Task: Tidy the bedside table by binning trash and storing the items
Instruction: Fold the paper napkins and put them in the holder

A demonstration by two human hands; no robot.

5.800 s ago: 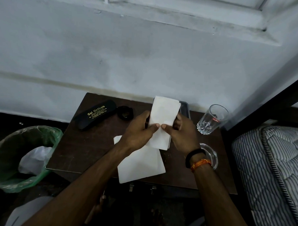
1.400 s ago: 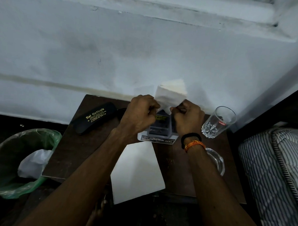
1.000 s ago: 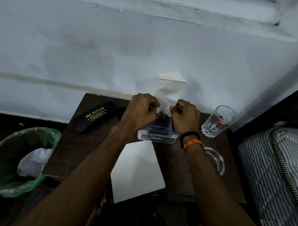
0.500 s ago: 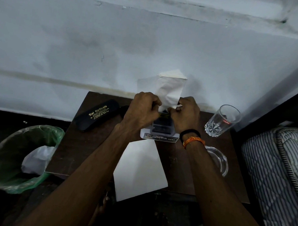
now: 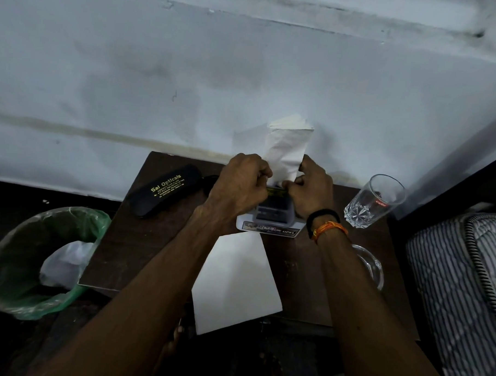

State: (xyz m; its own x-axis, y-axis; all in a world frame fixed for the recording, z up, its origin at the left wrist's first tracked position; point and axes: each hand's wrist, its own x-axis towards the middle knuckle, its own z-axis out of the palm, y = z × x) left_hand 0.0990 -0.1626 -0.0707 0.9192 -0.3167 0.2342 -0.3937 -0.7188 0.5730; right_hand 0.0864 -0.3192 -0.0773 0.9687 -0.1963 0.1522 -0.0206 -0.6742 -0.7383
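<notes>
Dim room, pale stained wall [image 5: 189, 71] behind, dark wooden counter [image 5: 142, 240] pushed against it. Both fists bunched together at the far middle of that counter: left hand [image 5: 241, 184] and right hand [image 5: 309, 190], each with fingers curled and pinching the lower end of a folded white paper [image 5: 288, 149] that stood up between them. Held directly over a small clear box [image 5: 272, 214] sitting on a white labelled card. Probably being pushed down into that box, though its opening was hidden by the knuckles.

Several ways for this to have gone badly. Paper looked wider than the box, so could have crumpled or torn if forced. Box looked light and unbraced, so could have slid or tipped under a downward shove. Right elbow close to the drinking glass [image 5: 374, 202] and the clear glass dish [image 5: 371, 267] near the right edge; a sideways jerk could have knocked either off. Second white sheet [image 5: 237, 278] overhung the near edge beneath the forearms, easily dragged to the floor. Spectacle case [image 5: 164, 192] at the left rear not yet stored. Green-lined bin [image 5: 24, 263] on the floor at left, well apart from the hands.
</notes>
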